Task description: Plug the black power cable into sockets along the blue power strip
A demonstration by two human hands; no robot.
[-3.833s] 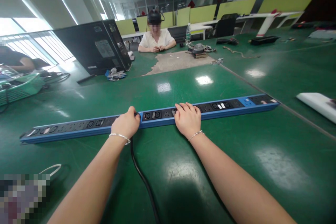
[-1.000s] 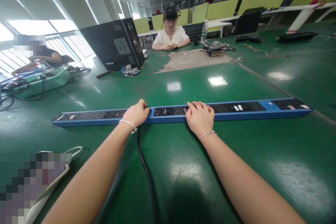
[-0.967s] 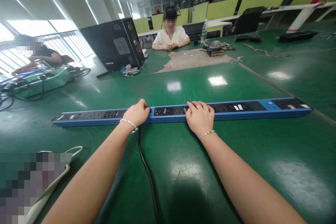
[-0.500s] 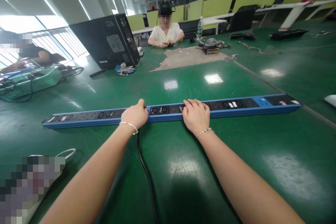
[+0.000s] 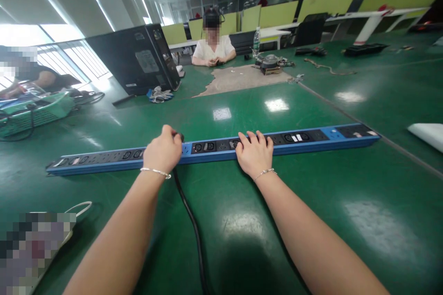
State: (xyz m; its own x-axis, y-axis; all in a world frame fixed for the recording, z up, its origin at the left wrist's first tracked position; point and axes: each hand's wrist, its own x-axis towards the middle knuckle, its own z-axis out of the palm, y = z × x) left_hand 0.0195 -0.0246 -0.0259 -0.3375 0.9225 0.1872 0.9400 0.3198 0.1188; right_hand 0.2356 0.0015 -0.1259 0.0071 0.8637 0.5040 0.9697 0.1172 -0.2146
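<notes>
A long blue power strip (image 5: 207, 157) with black socket sections lies across the green table. My left hand (image 5: 162, 150) is closed round a black plug (image 5: 179, 137) just above the strip, left of its middle; most of the plug is hidden by the fingers. From beneath that hand a black cable (image 5: 194, 226) runs down toward the near edge of the view. My right hand (image 5: 255, 151) rests on the strip right of its middle, fingers spread over the sockets.
Ahead stand a black computer case (image 5: 138, 57), gloves (image 5: 159, 95), a bottle (image 5: 256, 42) and a metal device (image 5: 270, 62). A person (image 5: 212, 48) sits across the table, another at far left behind a green basket (image 5: 41, 113). A blurred-out item (image 5: 34, 249) lies near left.
My left hand has lifted slightly and moved left with the plug, uncovering a blue section of the strip. My right hand stays on the strip, its fingers more spread. The view has shifted a little.
</notes>
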